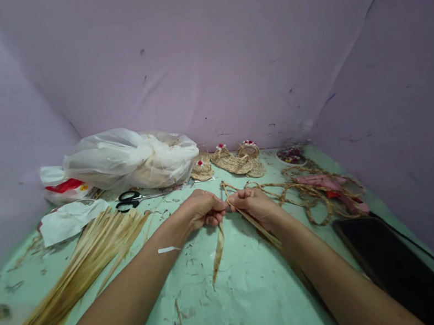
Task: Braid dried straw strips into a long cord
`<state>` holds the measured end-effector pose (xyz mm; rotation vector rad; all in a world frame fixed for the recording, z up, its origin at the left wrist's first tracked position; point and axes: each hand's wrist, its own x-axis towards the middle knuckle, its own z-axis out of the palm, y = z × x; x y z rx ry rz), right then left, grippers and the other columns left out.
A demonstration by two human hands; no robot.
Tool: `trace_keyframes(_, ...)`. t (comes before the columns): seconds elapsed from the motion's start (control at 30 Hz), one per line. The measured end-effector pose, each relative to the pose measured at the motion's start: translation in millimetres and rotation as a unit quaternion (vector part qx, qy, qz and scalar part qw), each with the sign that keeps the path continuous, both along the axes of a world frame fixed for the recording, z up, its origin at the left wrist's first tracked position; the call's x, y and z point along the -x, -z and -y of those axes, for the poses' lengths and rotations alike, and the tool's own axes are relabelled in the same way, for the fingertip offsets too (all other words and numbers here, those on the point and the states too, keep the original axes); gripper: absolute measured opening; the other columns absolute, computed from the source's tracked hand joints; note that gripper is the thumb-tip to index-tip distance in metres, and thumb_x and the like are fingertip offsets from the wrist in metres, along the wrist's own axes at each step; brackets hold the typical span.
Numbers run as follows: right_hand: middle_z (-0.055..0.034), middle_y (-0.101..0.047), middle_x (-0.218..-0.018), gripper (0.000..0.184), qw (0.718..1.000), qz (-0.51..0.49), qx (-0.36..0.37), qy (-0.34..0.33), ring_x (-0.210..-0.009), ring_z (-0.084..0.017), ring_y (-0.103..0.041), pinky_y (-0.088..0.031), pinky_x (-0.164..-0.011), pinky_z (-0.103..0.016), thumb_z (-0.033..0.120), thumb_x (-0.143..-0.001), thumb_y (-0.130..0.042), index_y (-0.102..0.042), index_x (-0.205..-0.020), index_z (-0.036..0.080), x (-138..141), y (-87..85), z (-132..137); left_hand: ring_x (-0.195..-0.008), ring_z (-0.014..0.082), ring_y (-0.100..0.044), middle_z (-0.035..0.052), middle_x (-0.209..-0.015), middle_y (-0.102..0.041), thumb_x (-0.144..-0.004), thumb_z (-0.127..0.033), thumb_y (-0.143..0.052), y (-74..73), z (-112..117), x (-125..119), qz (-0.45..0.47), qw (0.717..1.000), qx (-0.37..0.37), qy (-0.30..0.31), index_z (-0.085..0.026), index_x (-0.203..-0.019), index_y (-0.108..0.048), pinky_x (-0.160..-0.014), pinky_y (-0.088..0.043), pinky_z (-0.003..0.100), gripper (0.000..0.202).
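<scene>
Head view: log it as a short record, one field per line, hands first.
Left hand: closed, a straw strip hanging below it
Right hand: closed, straw strands trailing from it toward the wearer
Cord: runs from near the right hand to loose coils at right
Left side: bundle of straw beside the left forearm; scissors past its far end
Back: knotted bag, woven pieces with red beads
Right side: dark slab beside the right forearm

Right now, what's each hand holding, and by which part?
Left hand: hanging strip, by its upper end. Right hand: trailing strip, near its upper end; exact pinch hidden.
</scene>
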<state>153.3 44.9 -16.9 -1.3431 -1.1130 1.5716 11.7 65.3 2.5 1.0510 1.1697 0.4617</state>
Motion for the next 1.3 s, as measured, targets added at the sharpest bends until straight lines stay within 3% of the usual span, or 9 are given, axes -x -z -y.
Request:
trace_keyframes(0.17,0.0007,-0.053,-0.048,0.012,0.999,0.035,-0.035,-0.001,-0.043,-0.007,-0.041,-0.030,-0.043,-0.019,0.025,-0.055,-0.057,-0.051,-0.051,0.014,2.2,0.3,2.3,-0.029,0.0035,-0.028,-0.0039,-0.037,-0.039,-0.058,-0.013,-0.052,-2.0,5.0,-5.0,-0.056,0.997,-0.038,-0.024,-0.011,-0.054,-0.053,-0.030,-0.014,0.017,0.005)
trace_keyframes(0.27,0.0018,-0.050,-0.047,0.012,0.989,0.131,-0.073,-0.014,-0.042,-0.006,-0.037,-0.027,-0.042,-0.019,0.026,-0.057,-0.054,-0.054,-0.054,0.014,0.9,0.0,1.8,-0.027,0.0033,-0.023,-0.0051,-0.032,-0.031,-0.053,-0.010,-0.049,-5.8,8.0,-8.4,-0.090,0.994,-0.056,-0.030,-0.013,-0.044,-0.043,-0.030,-0.011,0.018,0.011)
trace_keyframes(0.37,0.0012,-0.049,-0.046,0.013,0.946,0.294,-0.131,-0.021,-0.044,-0.008,-0.039,-0.026,-0.042,-0.019,0.024,-0.057,-0.052,-0.059,-0.055,0.014,-2.6,-5.6,1.3,-0.026,0.0036,-0.021,-0.0058,-0.029,-0.027,-0.051,-0.009,-0.048,-9.2,10.1,-12.2,-0.119,0.990,-0.069,-0.030,-0.015,-0.040,-0.037,-0.031,-0.010,0.019,0.017)
trace_keyframes(0.47,-0.0003,-0.048,-0.045,0.015,0.904,0.411,-0.118,-0.013,-0.046,-0.010,-0.043,-0.025,-0.041,-0.020,0.023,-0.057,-0.051,-0.062,-0.055,0.014,-3.3,-16.4,3.5,-0.026,0.0037,-0.022,-0.0057,-0.029,-0.028,-0.051,-0.008,-0.048,-9.5,11.0,-16.1,-0.116,0.989,-0.086,-0.037,-0.015,-0.040,-0.037,-0.031,-0.012,0.019,0.017)
trace_keyframes(0.6,-0.0026,-0.051,-0.044,0.013,0.883,0.461,-0.094,-0.016,-0.047,-0.012,-0.046,-0.024,-0.042,-0.022,0.021,-0.058,-0.053,-0.063,-0.054,0.014,5.4,-28.2,12.1,-0.025,0.0040,-0.024,-0.0043,-0.030,-0.033,-0.052,-0.009,-0.048,-3.7,10.1,-17.5,-0.105,0.990,-0.066,-0.063,-0.014,-0.041,-0.039,-0.031,-0.014,0.019,0.015)
trace_keyframes(0.93,-0.0137,-0.064,-0.066,0.020,0.800,0.565,-0.200,-0.026,-0.058,-0.018,-0.054,-0.025,-0.049,-0.027,0.021,-0.070,-0.047,-0.065,-0.068,0.013,36.7,-30.2,41.4,-0.027,0.0029,-0.026,-0.0035,-0.033,-0.036,-0.049,-0.007,-0.045,0.1,7.4,-7.4,-0.037,0.997,-0.041,-0.058,-0.014,-0.041,-0.038,-0.030,-0.012,0.018,0.012)
trace_keyframes(1.07,-0.0057,-0.059,-0.055,0.017,0.856,0.479,-0.175,-0.082,-0.051,-0.013,-0.049,-0.027,-0.047,-0.024,0.027,-0.068,-0.053,-0.063,-0.059,0.016,18.1,-34.2,32.1,-0.028,0.0015,-0.024,-0.0057,-0.034,-0.033,-0.048,-0.007,-0.047,-2.7,5.9,-3.3,-0.002,0.999,-0.050,-0.022,-0.013,-0.044,-0.039,-0.031,-0.010,0.016,0.011)
trace_keyframes(1.2,-0.0019,-0.056,-0.054,0.014,0.958,0.273,-0.088,0.023,-0.048,-0.010,-0.048,-0.036,-0.048,-0.022,0.025,-0.070,-0.053,-0.056,-0.061,0.015,2.4,-37.0,17.0,-0.028,0.0011,-0.023,-0.0067,-0.037,-0.033,-0.052,-0.014,-0.053,-0.6,3.4,2.2,0.012,0.999,-0.044,0.002,-0.013,-0.048,-0.043,-0.031,-0.007,0.016,0.011)
trace_keyframes(1.3,-0.0003,-0.055,-0.057,0.004,0.996,0.078,0.033,0.037,-0.050,-0.009,-0.052,-0.044,-0.054,-0.023,0.013,-0.069,-0.052,-0.051,-0.073,0.016,7.6,-37.3,15.1,-0.028,0.0018,-0.024,-0.0064,-0.037,-0.033,-0.052,-0.016,-0.054,0.5,3.1,5.0,0.015,0.998,-0.056,0.003,-0.014,-0.048,-0.042,-0.030,-0.006,0.017,0.013)
